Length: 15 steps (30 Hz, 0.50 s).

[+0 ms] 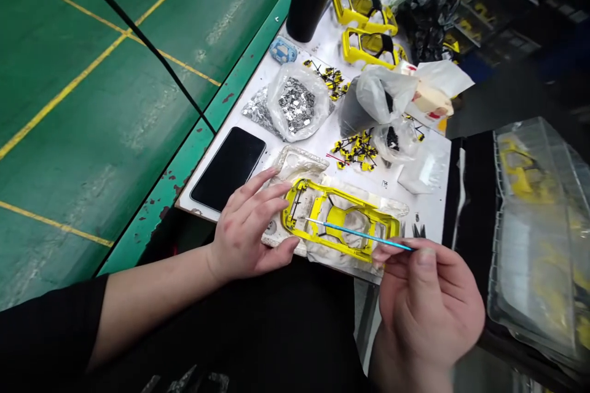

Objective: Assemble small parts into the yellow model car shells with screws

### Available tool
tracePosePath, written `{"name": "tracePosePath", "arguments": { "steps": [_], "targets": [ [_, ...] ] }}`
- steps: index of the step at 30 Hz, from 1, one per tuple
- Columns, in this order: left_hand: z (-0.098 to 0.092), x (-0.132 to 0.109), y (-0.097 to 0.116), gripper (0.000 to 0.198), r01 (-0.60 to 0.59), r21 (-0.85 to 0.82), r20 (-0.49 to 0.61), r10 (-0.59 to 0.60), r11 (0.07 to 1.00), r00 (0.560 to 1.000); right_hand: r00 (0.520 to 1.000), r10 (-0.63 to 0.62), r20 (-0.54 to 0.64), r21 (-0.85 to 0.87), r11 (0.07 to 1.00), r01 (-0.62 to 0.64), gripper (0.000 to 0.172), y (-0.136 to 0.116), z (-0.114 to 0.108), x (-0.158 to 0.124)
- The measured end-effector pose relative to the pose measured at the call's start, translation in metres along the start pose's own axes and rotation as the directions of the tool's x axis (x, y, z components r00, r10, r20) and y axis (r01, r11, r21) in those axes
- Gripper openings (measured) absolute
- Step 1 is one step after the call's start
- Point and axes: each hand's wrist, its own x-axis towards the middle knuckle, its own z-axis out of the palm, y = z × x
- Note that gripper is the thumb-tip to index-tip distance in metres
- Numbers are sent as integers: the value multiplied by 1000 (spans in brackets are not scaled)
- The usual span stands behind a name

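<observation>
Wht tbl (265,80), blk phone (229,169), bag (302,130) w/ slvr flakes (296,101)

Phone (228,169): it is black and lies near the left edge of the table (265,78).
Open bag (276,98): it is of translucent plastic and contains many silver pieces (297,105).
Floor (37,61): it is green, with yellow lines (64,93).

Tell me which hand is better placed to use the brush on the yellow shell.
Probably the right hand: it holds the brush, tip at the shell. The left hand, by the shell, has no tool.
</observation>
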Motion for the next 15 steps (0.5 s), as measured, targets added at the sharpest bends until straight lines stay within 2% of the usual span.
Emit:
{"name": "tracePosePath", "arguments": {
  "steps": [9,15],
  "targets": [
    [0,0,1,57,16,6,-5,-16,1000,1000,998,-41,42,-20,999,42,10,3,5,-2],
    [1,-1,2,60,10,-6,-4,-10,1000,1000,998,-6,58,6,1000,6,10,4,2,-3]
  ]
}}
